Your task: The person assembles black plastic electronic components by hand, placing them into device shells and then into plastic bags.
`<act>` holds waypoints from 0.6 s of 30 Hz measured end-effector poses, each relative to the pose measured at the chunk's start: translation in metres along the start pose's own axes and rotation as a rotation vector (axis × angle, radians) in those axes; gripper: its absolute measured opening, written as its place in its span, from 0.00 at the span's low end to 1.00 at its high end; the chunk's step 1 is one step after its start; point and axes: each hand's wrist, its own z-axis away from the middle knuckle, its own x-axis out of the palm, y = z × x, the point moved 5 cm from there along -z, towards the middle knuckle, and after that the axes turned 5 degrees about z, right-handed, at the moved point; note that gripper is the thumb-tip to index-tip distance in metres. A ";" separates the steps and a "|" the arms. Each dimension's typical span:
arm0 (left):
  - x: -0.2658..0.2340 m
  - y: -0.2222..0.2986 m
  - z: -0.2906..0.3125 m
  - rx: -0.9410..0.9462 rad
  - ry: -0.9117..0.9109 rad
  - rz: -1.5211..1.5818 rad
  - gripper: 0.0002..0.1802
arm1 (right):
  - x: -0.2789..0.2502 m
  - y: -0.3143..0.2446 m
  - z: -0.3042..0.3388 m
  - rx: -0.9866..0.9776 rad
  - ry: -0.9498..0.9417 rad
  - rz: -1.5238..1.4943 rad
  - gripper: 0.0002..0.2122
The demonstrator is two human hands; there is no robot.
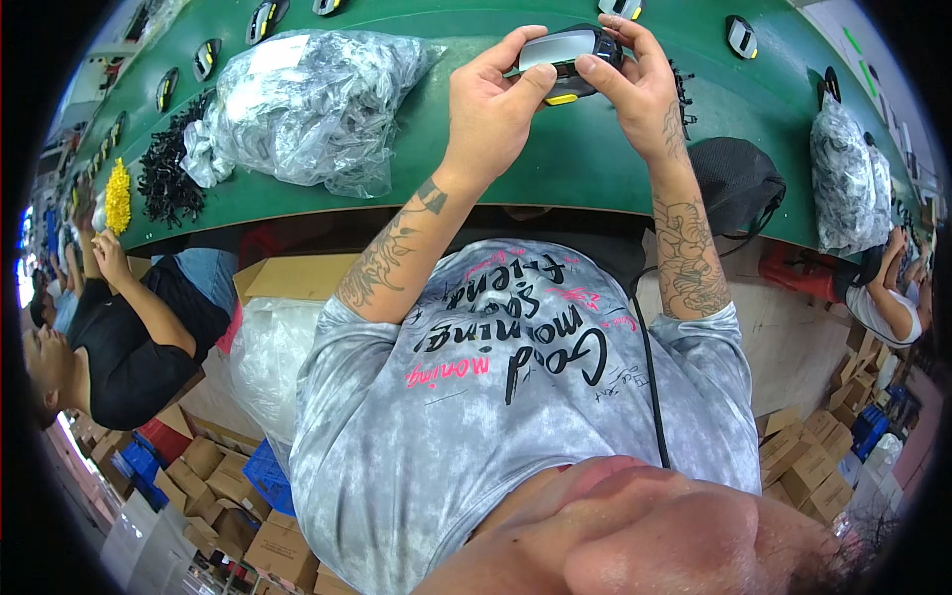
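Above the green table [585, 164], I hold a black and grey rounded device [566, 48] with a yellow tab on its near edge; its exact kind is unclear. My left hand [493, 107] grips its left end, thumb on the near side and fingers behind. My right hand [641, 87] closes round the right end, its thumb pressing near the middle. Similar devices lie along the far part of the table, one [741, 38] to the right and another [205, 59] to the left. Small black parts [684, 99] show beside my right wrist.
A large clear bag of grey parts [307, 109] lies left, beside a heap of black parts [173, 164] and yellow parts [118, 196]. Near my right forearm sits a black mesh bag [736, 180]. Co-workers sit on both sides, one in a black shirt [129, 362]. Cartons [283, 548] stand behind me.
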 end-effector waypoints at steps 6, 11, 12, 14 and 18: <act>0.000 0.002 -0.002 -0.061 -0.026 0.103 0.21 | 0.000 -0.001 0.002 -0.080 0.017 -0.042 0.29; 0.001 0.011 0.001 0.014 -0.027 -0.034 0.22 | 0.003 -0.009 0.000 -0.069 0.014 0.020 0.30; 0.001 0.013 0.003 0.031 -0.048 -0.124 0.23 | 0.004 -0.010 0.000 -0.026 -0.023 0.060 0.30; 0.002 0.012 0.001 0.066 -0.048 -0.131 0.21 | 0.005 -0.007 0.000 0.017 -0.060 0.102 0.31; 0.002 0.014 -0.004 0.112 -0.046 -0.179 0.20 | 0.007 -0.004 0.002 -0.024 0.039 -0.120 0.35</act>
